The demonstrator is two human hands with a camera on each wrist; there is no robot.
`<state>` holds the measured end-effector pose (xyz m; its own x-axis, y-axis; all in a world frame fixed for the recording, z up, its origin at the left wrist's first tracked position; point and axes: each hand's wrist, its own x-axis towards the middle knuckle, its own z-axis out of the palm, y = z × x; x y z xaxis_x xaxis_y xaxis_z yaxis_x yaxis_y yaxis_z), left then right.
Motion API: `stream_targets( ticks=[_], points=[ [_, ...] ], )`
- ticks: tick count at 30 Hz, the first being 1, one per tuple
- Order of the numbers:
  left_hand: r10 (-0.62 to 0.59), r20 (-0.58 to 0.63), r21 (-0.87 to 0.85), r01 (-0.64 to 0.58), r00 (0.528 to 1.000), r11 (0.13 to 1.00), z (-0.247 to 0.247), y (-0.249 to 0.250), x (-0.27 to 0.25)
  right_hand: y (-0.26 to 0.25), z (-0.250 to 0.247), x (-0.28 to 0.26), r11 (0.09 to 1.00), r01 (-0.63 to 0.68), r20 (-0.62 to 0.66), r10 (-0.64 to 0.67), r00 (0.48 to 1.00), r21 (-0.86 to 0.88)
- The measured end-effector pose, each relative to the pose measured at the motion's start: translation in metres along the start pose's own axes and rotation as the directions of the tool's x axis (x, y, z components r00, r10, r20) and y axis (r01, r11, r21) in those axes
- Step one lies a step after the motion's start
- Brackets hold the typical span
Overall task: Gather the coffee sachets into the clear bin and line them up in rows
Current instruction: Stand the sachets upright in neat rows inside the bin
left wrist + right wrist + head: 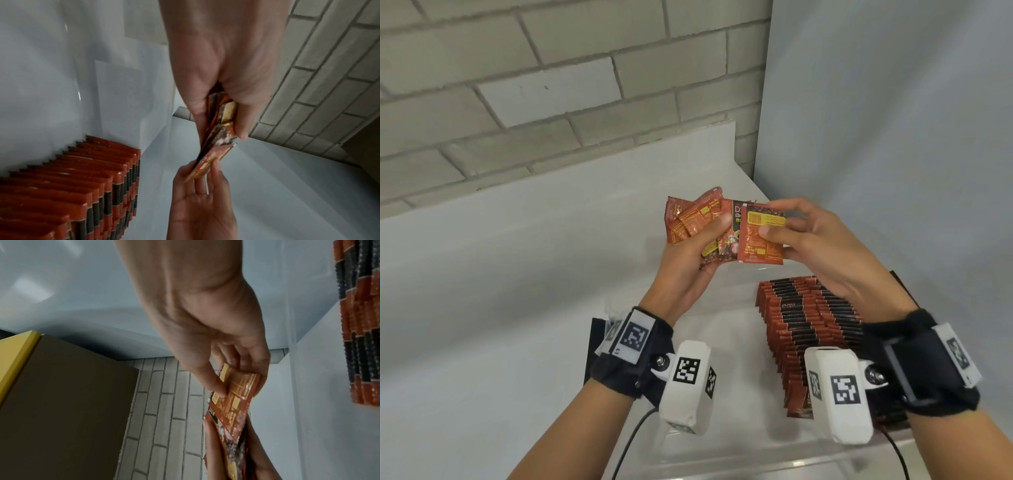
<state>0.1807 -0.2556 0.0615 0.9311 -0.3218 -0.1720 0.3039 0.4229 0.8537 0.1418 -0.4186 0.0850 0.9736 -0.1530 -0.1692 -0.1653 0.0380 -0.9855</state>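
Left hand [688, 260]: fingers and thumb curled round a fanned bunch of loose sachets [695, 219], held in the air above the clear bin [722, 442]. Right hand [822, 246]: thumb and fingertips pinch one sachet [763, 240] at the bunch's right edge. Packed sachets [815, 335]: upright rows, filling the bin's right side. White table [482, 274]: beneath. Brick wall [517, 85]: far side.

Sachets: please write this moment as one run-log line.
left hand: holds sachet bunch | right hand: pinches one sachet | bin: rows inside
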Motion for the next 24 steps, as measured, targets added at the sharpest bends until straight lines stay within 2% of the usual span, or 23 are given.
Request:
stream_targets(
  ticks=[5, 10, 15, 19, 22, 24],
  points=[
    [-0.013, 0.01, 0.017, 0.013, 1.0, 1.0, 0.0017, 0.0, 0.0005, 0.0001, 0.0025, 0.0001, 0.999, 0.017, -0.054, -0.015, 0.998, 0.035],
    [-0.068, 0.087, -0.085, 0.076, 0.994, 0.994, -0.0003, 0.0007, 0.0016, -0.0014, 0.0018, -0.0006, 0.991, 0.036, -0.121, -0.02, 0.992, 0.13],
    [-0.05, 0.108, -0.022, 0.053, 0.993, 0.998, 0.003, -0.001, -0.0008, -0.0038, 0.0037, -0.0023, 0.971, -0.033, -0.062, 0.049, 0.997, 0.237],
    [-0.016, 0.097, 0.027, 0.013, 0.995, 1.0, 0.0028, -0.0014, -0.0006, -0.0058, 0.0058, -0.005, 0.976, -0.057, -0.006, 0.06, 0.998, 0.208],
    [-0.001, 0.09, 0.053, -0.004, 0.996, 0.999, 0.003, -0.0021, 0.0004, -0.0064, 0.0065, -0.0054, 0.973, -0.047, -0.029, 0.054, 0.998, 0.225],
    [-0.004, 0.084, 0.011, 0.003, 0.996, 1.0, 0.003, -0.0015, 0.0013, -0.0067, 0.0063, -0.0049, 0.97, -0.047, -0.05, 0.061, 0.997, 0.237]
  ],
)
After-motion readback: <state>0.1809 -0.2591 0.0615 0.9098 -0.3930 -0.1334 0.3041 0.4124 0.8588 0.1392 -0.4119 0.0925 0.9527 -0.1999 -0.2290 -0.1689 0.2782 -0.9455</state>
